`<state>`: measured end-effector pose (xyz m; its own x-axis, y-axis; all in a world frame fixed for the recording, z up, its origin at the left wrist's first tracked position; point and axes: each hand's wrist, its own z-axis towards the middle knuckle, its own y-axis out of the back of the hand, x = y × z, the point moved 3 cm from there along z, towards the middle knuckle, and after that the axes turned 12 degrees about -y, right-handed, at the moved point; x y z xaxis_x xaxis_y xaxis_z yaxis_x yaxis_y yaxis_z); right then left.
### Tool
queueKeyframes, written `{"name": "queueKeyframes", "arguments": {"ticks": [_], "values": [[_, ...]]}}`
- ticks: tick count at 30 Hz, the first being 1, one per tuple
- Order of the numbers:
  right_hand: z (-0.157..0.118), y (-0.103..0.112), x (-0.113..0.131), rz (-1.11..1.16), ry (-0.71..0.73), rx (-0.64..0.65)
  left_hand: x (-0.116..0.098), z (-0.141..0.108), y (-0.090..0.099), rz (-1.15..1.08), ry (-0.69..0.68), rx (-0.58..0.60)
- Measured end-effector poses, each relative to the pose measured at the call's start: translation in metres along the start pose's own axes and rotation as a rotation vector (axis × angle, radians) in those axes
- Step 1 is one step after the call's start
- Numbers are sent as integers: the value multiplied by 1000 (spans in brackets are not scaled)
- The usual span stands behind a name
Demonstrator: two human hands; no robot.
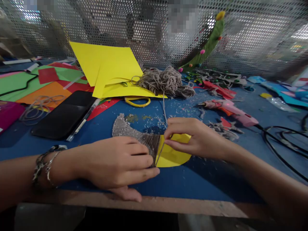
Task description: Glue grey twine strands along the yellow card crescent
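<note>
A yellow paper crescent (176,157) lies near the table's front edge, its left part covered with grey yarn (125,126) laid in close rows. My left hand (120,162) rests flat over the yarn-covered part, fingers stretched out, one fingertip at the end of the last row. Between thumb and forefinger, my right hand (185,136) pinches a strand of grey yarn above the bare yellow part. From that pinch the strand slants down to my left fingertips. It also runs back to a tangled yarn bundle (168,80) behind.
A pink glue gun (231,110) with a black cord (271,144) lies right. Folded yellow paper (108,70) and yellow-handled scissors (137,102) are behind. On the left are a phone (64,114), a pen (83,122) and coloured sheets. A perforated metal screen (108,29) stands at the back.
</note>
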<state>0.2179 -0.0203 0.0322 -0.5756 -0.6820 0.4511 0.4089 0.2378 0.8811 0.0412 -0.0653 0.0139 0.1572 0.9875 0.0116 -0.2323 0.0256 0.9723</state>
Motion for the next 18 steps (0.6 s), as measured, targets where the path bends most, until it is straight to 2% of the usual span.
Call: {"name": "queueKeyframes", "arguments": {"ticks": [14,18], "values": [[4,0,-19,-64,-101,-33,1,3,-1,-16,9,-14],[5,-1,-24,-71,-128,-39,4,4,0,-61,39,-55]]}}
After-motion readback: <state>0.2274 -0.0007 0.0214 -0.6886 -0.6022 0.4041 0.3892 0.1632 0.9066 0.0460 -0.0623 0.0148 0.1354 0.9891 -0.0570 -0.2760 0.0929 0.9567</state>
